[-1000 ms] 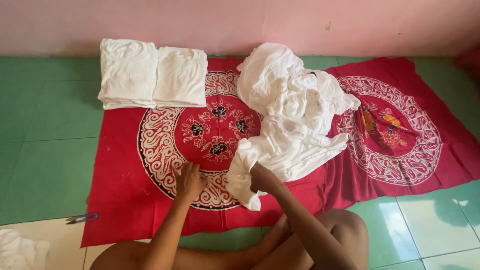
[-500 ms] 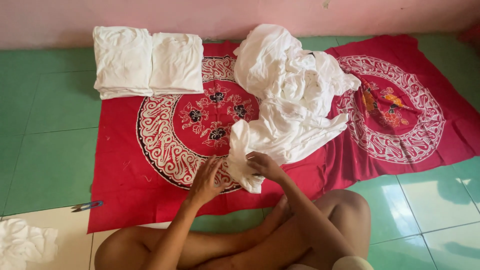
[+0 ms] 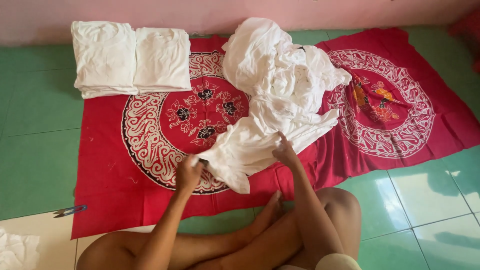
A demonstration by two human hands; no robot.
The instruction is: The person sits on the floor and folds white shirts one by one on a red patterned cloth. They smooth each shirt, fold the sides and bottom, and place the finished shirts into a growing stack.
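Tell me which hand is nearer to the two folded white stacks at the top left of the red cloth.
Left. The left hand grips the white garment below the folded white stacks; the right hand lies further right, past the red cloth's centre medallion.

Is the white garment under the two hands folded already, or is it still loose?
Loose: the white garment lies crumpled and uneven, gripped by the left hand and right hand, unlike the two folded stacks.

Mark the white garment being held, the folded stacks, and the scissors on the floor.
white garment [image 3: 250, 145], head view, middle of the spread cloth.
folded stacks [image 3: 162, 60], head view, top of the right stack.
scissors [image 3: 70, 210], head view, blue handle.
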